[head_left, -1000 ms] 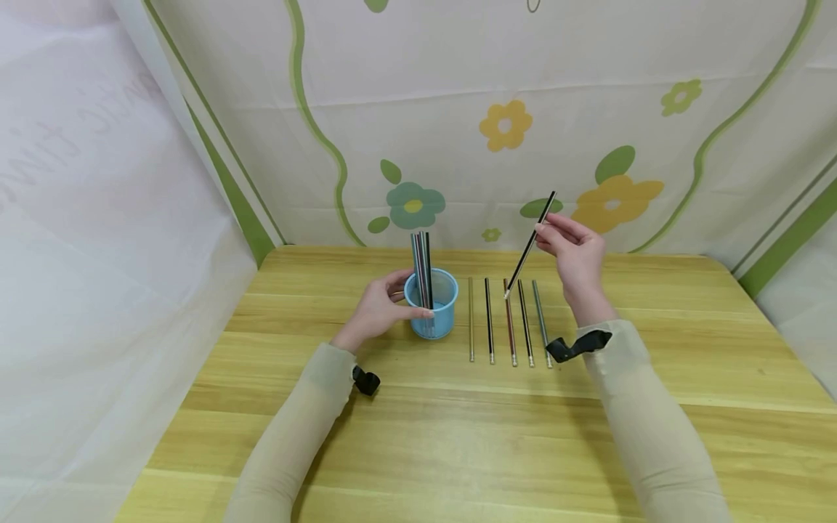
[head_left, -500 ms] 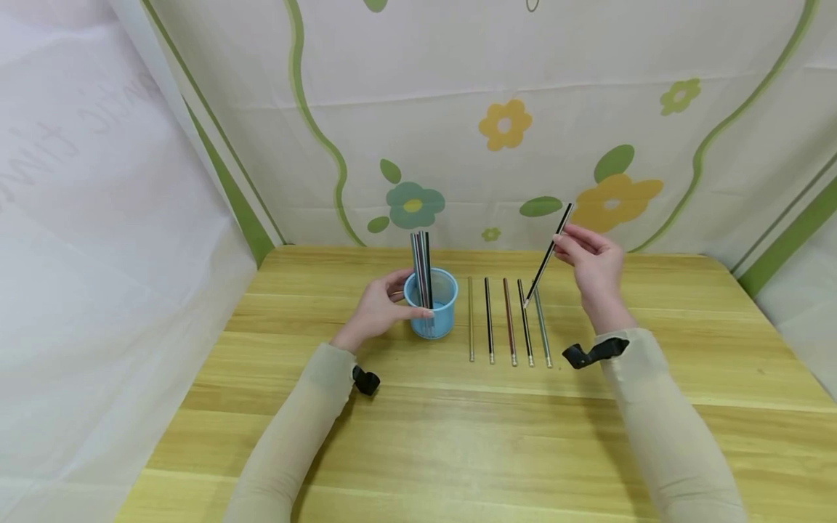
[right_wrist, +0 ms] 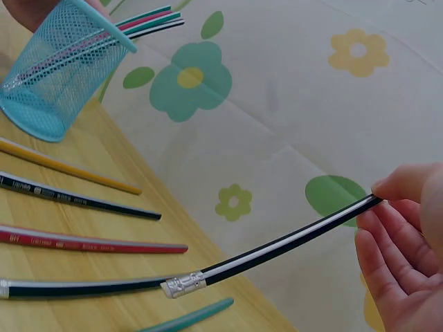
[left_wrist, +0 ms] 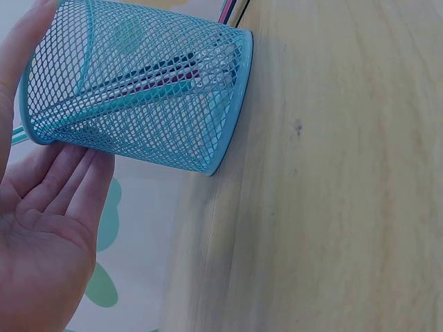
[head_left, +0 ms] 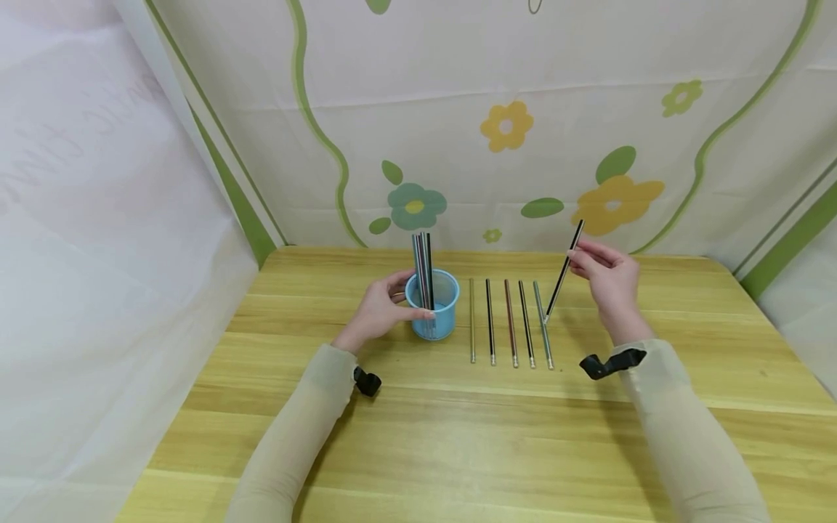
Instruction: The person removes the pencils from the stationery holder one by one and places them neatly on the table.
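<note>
Blue mesh pencil cup [head_left: 446, 319]: 1, upright, gripped by left hand [head_left: 381, 309], presumably for steadiness; pencil bundle [head_left: 422, 269] inside. Right of cup: 5 pencils [head_left: 511, 323], row apparently spaced for separation; black-and-white pencil [head_left: 565, 270], upper end pinched by right hand [head_left: 613, 285], eraser end [right_wrist: 183, 284] downward.

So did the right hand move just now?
Yes. In the head view, the right hand has moved rightward and lower in the picture, farther from the red pencil lying still.

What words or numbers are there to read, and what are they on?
"tic" and "time": faint, on the white cloth at the left; neighbouring letters are unclear.
Red pencil: print too small to read.
Black pencil beside it: print too small too.
</note>
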Demonstrator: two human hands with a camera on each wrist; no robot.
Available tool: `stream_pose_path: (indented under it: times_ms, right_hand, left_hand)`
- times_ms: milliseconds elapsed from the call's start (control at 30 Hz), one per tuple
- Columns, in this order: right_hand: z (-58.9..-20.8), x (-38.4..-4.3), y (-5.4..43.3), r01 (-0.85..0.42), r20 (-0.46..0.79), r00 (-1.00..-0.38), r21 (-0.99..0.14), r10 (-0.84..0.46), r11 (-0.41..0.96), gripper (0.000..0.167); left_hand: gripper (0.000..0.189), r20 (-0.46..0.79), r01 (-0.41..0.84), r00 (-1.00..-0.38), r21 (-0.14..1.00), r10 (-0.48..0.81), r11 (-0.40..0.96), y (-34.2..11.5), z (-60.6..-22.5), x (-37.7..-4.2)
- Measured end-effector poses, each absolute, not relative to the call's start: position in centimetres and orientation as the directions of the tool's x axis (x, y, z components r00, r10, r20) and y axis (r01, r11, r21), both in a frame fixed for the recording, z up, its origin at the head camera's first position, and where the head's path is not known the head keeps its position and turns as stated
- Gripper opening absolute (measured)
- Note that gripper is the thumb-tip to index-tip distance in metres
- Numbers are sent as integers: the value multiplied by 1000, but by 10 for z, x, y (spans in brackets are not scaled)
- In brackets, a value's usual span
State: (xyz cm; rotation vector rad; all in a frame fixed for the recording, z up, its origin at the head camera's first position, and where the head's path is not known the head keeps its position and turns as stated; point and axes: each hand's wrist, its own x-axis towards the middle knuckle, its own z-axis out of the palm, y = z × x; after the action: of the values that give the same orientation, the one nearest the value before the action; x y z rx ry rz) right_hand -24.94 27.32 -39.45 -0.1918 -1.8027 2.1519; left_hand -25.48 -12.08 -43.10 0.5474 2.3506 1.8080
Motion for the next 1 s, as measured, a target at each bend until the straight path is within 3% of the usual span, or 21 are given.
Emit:
stream_pose_path:
  times_ms: [633,1000]
  right_hand:
    - [-407,-246,294,-3,24,-966,-997,258,81,46]
    - [-421,-245,305,79,-66,-996,-958,56,277,50]
  left_hand:
    - [85,138,226,-922,950,362,215,-121,-432,-258]
    - [86,132,223,-923,949,361,222,-121,-432,-257]
